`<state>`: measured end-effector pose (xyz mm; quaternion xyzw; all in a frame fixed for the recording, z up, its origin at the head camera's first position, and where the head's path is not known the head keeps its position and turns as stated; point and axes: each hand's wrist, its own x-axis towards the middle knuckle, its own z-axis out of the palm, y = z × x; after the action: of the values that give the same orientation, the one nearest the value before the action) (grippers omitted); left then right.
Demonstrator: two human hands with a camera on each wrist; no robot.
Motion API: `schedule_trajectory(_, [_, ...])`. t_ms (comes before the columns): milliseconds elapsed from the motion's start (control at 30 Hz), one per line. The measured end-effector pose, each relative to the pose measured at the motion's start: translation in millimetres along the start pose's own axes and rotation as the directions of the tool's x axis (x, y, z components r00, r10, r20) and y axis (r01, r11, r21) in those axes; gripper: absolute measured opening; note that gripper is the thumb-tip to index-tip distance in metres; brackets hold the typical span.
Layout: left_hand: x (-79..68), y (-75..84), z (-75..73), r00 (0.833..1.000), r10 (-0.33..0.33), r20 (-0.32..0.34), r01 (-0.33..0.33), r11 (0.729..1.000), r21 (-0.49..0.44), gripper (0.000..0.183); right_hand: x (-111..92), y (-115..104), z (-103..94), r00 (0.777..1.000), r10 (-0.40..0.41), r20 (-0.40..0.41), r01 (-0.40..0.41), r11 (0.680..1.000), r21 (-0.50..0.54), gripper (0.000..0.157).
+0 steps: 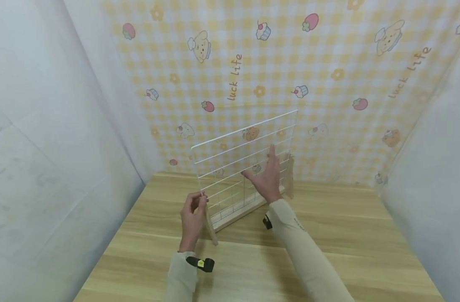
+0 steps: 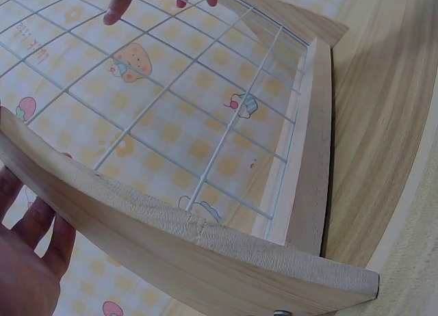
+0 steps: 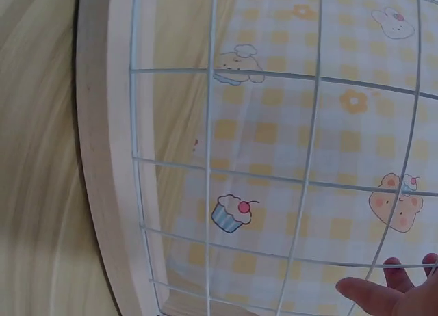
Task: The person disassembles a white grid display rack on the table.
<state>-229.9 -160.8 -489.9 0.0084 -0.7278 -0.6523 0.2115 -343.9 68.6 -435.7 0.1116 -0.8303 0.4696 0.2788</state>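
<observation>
A white wire grid stands upright in a pale wooden stand, with a base bar along its lower edge. My left hand pinches the stand's near left edge, around the top of the wooden side piece; its thumb is hidden in the left wrist view. That piece has a metal screw head near its lower end. In front of the grid is my right hand, thumb and index finger spread wide, fingertips close to the wires. A second side piece stands at the far right end.
The stand rests on a wood-grain table. Behind it hangs a yellow-and-white checked cloth with cartoon prints. White sheets hang at both sides. Black wrist cameras are strapped over the beige sleeves.
</observation>
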Motion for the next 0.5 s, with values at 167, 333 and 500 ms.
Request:
schedule_trajectory(167, [0.5,0.4,-1.6,1.0,0.021,0.004,-0.021,1.0,0.009,0.024,4.0,-2.6,-0.4,1.0,0.024,0.004,-0.024,1.0,0.009,0.133])
schedule_trajectory(333, [-0.9,1.6,-2.0,0.999,0.035,0.001,-0.035,0.999,0.004,0.025,4.9,-2.4,-0.6,1.0,0.009,-0.003,-0.009,1.0,-0.028,0.13])
schedule_trajectory(500, [-1.8,2.2,-1.4,1.0,0.026,-0.003,-0.026,1.0,0.015,0.027,10.0,-5.4,-3.6,0.999,-0.034,-0.038,0.033,0.999,-0.037,0.126])
